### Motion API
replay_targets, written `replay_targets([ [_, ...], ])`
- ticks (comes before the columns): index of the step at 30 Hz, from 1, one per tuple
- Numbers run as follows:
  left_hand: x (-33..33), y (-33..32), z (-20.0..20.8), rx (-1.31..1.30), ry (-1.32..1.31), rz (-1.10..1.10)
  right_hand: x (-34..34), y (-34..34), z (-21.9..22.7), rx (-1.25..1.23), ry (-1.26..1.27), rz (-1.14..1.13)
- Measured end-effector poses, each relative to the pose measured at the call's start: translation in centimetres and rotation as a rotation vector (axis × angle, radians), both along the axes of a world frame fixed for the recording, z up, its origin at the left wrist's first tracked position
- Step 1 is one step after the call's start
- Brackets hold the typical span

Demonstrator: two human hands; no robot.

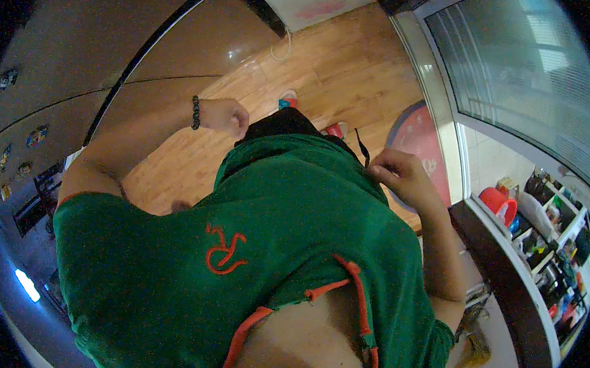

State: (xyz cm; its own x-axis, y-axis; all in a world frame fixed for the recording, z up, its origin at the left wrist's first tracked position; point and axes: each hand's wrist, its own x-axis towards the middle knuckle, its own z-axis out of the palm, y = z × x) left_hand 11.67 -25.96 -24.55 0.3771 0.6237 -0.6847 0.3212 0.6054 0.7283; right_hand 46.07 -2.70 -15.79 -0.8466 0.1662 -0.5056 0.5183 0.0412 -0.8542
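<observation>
My left hand (224, 116), with a dark beaded bracelet (196, 113) at its wrist, is held beside the black garment (282, 122) at my waist. Its fingers are curled closed, and what they hold, if anything, is hidden. On the other side, my right hand (402, 172) is closed at the hem of my green shirt (301, 198). A thin black cord (362, 148) sticks out from its fingertips, its free end pointing forward. Green cloth lies bunched along the waist between both hands.
Below are my red-and-white shoes (336, 129) on the wooden floor (345, 57). A pink round-edged mat (421, 145) lies at the right, by a sliding glass door (523, 56). Shelves (557, 250) with bottles and a red basin (499, 204) stand beyond. Brown cabinet panels (65, 52) fill the left.
</observation>
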Motion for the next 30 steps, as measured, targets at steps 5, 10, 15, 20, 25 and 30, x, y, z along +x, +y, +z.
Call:
replay_targets([
  [5,1.2,-2.5,1.1,-0.350,-0.105,-0.169,6.7,0.5,-1.1,-0.244,-0.253,-0.091],
  [10,2.6,-1.4,6.3,-0.371,-0.086,-0.611,12.8,-1.5,0.4,-0.345,-0.166,0.038],
  [15,1.7,-9.1,-0.4,-0.154,-0.304,-0.446,14.9,-3.6,2.0,-0.292,-0.304,0.157],
  [20,4.4,-3.3,4.2,-0.603,0.016,-0.340,17.5,-6.5,1.1,-0.264,-0.223,-0.068],
  [25,6.2,2.3,6.7,-0.713,0.217,-0.296,23.7,-9.2,-5.3,0.070,-0.421,-0.135],
  [30,5.0,3.9,3.5,-0.638,0.273,-0.415,23.0,-11.3,-6.1,-0.423,-0.282,-0.387],
])
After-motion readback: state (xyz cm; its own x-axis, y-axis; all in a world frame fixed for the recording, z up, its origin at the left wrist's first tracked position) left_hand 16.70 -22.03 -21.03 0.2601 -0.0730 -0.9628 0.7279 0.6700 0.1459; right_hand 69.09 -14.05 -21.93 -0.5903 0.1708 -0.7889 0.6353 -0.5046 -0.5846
